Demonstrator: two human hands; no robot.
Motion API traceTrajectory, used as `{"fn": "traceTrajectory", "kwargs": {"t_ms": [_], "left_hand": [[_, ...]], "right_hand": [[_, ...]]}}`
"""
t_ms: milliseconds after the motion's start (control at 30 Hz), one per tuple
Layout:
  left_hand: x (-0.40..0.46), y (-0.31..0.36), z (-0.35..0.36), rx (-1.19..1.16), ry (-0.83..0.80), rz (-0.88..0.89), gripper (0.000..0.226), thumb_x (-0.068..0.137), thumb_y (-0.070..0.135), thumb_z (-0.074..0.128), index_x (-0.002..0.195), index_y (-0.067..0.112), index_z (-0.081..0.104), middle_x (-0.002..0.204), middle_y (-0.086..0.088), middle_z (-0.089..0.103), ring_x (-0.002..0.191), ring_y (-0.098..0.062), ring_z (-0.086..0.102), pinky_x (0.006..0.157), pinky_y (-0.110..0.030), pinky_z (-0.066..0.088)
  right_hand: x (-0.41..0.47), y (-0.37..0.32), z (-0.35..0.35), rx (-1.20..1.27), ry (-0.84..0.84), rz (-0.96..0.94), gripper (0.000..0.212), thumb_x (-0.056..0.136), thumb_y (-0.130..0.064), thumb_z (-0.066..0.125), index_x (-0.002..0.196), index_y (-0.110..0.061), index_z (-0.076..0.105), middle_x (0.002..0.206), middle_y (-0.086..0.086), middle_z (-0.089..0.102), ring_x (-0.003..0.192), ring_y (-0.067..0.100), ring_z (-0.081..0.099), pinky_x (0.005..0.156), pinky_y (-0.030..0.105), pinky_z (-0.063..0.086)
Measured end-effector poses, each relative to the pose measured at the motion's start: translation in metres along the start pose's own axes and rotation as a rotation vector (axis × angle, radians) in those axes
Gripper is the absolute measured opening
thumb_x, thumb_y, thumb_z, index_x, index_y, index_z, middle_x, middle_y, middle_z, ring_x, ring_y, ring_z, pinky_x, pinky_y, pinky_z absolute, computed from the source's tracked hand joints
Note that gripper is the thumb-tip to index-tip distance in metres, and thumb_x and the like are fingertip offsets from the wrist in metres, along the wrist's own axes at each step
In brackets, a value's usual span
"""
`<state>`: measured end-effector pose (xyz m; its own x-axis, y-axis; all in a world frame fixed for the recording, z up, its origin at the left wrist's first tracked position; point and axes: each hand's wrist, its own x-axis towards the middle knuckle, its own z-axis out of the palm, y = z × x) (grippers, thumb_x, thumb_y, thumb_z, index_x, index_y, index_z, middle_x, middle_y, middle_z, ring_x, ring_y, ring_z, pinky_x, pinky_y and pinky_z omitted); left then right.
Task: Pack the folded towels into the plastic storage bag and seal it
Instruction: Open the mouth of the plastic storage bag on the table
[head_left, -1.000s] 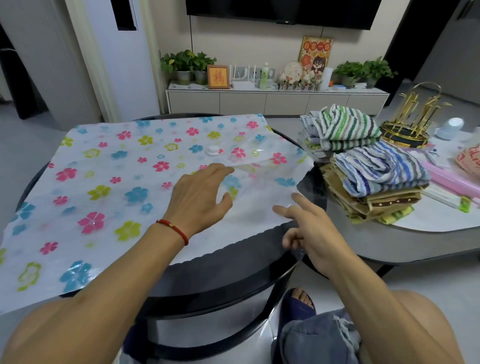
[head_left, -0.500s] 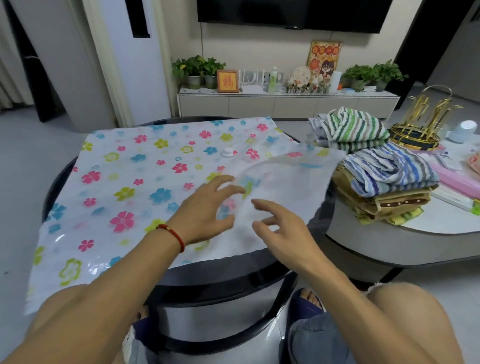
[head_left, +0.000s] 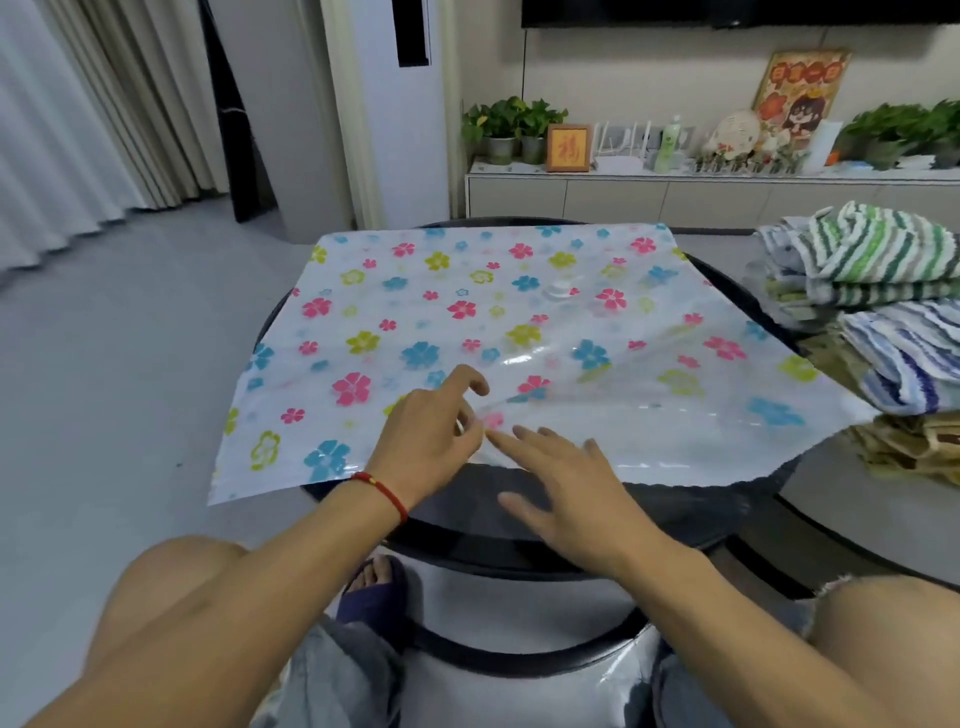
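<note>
The flowered plastic storage bag (head_left: 415, 312) lies flat across the round black table (head_left: 519, 525), its white valve (head_left: 561, 288) toward the far right. My left hand (head_left: 431, 441), with a red cord at the wrist, pinches the bag's top layer near the front edge, and creases fan out from the pinch. Beside it my right hand (head_left: 566, 483) lies with fingers spread, its index tip touching the bag's edge. The folded towels (head_left: 904, 353) are stacked at the right, apart from both hands: green-striped on top at the back, blue-striped in front, tan ones beneath.
The towels rest on a lower grey table (head_left: 857, 514) that adjoins the black one on the right. My knees and a blue slipper (head_left: 374, 592) are under the near edge. Bare floor lies to the left; a low cabinet (head_left: 675, 197) with plants stands behind.
The bag's raised right corner has settled lower. My left hand drew back to the near edge and closed on the plastic; my right hand slid in beside it. The view swung left.
</note>
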<state>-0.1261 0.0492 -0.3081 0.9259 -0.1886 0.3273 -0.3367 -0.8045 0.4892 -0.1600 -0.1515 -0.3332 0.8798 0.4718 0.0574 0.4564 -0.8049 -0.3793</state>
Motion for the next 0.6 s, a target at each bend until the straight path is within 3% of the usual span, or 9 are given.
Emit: {"fn": "traceTrajectory", "kwargs": {"t_ms": [67, 167, 233, 300, 367, 433, 500, 600], "left_hand": [[0.008, 0.000, 0.001, -0.035, 0.018, -0.004, 0.038, 0.091, 0.018, 0.064, 0.115, 0.034, 0.040, 0.078, 0.007, 0.068, 0.067, -0.013, 0.064, 0.065, -0.032, 0.054], [0.029, -0.002, -0.006, -0.190, 0.150, -0.160, 0.030, 0.093, 0.015, 0.065, 0.104, 0.029, 0.041, 0.082, -0.001, 0.066, 0.067, -0.016, 0.064, 0.060, -0.029, 0.053], [0.044, -0.007, -0.019, -0.316, 0.227, -0.270, 0.025, 0.093, 0.016, 0.066, 0.100, 0.024, 0.043, 0.087, -0.005, 0.066, 0.069, -0.017, 0.063, 0.054, -0.023, 0.049], [0.047, -0.009, -0.031, -0.381, 0.131, -0.274, 0.026, 0.092, 0.024, 0.068, 0.103, 0.023, 0.045, 0.090, -0.002, 0.067, 0.071, -0.018, 0.063, 0.053, -0.020, 0.047], [0.034, -0.007, -0.034, -0.159, -0.086, -0.194, 0.042, 0.083, 0.042, 0.072, 0.110, 0.026, 0.044, 0.093, 0.006, 0.066, 0.078, -0.016, 0.061, 0.060, -0.027, 0.047], [0.012, -0.005, -0.027, 0.233, -0.232, -0.128, 0.056, 0.074, 0.053, 0.068, 0.117, 0.024, 0.045, 0.100, 0.006, 0.059, 0.085, -0.018, 0.054, 0.064, -0.034, 0.043], [-0.001, -0.004, -0.023, 0.418, -0.230, -0.119, 0.045, 0.079, 0.051, 0.060, 0.111, 0.020, 0.052, 0.099, 0.002, 0.057, 0.087, -0.022, 0.053, 0.065, -0.035, 0.039], [0.001, -0.008, -0.030, 0.350, -0.137, -0.149, 0.023, 0.092, 0.042, 0.053, 0.090, 0.022, 0.064, 0.089, 0.003, 0.065, 0.085, -0.024, 0.061, 0.068, -0.037, 0.050]], "right_hand": [[0.004, -0.004, 0.005, -0.137, 0.015, -0.012, 0.053, 0.107, -0.024, 0.046, 0.156, -0.039, 0.034, 0.155, -0.007, 0.048, 0.145, 0.028, 0.036, 0.114, 0.064, 0.025], [0.004, -0.004, 0.005, -0.164, 0.051, -0.022, 0.069, 0.095, 0.011, 0.038, 0.143, -0.037, 0.050, 0.128, -0.011, 0.057, 0.125, 0.028, 0.043, 0.104, 0.060, 0.032], [-0.003, 0.001, 0.013, -0.214, 0.094, -0.063, 0.068, 0.089, 0.014, 0.038, 0.129, -0.037, 0.057, 0.113, -0.013, 0.056, 0.110, 0.025, 0.046, 0.096, 0.057, 0.038], [-0.005, 0.006, 0.015, -0.118, 0.180, -0.021, 0.064, 0.088, 0.015, 0.039, 0.120, -0.035, 0.064, 0.102, -0.013, 0.061, 0.100, 0.021, 0.050, 0.095, 0.057, 0.041], [0.001, 0.009, 0.013, -0.006, 0.232, 0.078, 0.064, 0.091, 0.015, 0.040, 0.128, -0.028, 0.068, 0.116, -0.007, 0.070, 0.114, 0.025, 0.058, 0.107, 0.061, 0.035], [0.009, 0.011, 0.010, 0.005, 0.250, 0.147, 0.060, 0.095, 0.013, 0.043, 0.135, -0.024, 0.067, 0.132, 0.004, 0.070, 0.127, 0.034, 0.057, 0.111, 0.060, 0.030], [0.014, 0.009, 0.006, 0.019, 0.275, 0.164, 0.054, 0.095, 0.010, 0.050, 0.132, -0.024, 0.070, 0.135, 0.007, 0.070, 0.128, 0.036, 0.060, 0.109, 0.061, 0.034], [0.013, -0.002, 0.008, -0.111, 0.383, 0.087, 0.040, 0.090, 0.001, 0.068, 0.122, -0.021, 0.075, 0.125, 0.008, 0.074, 0.119, 0.037, 0.067, 0.100, 0.065, 0.044]]}}
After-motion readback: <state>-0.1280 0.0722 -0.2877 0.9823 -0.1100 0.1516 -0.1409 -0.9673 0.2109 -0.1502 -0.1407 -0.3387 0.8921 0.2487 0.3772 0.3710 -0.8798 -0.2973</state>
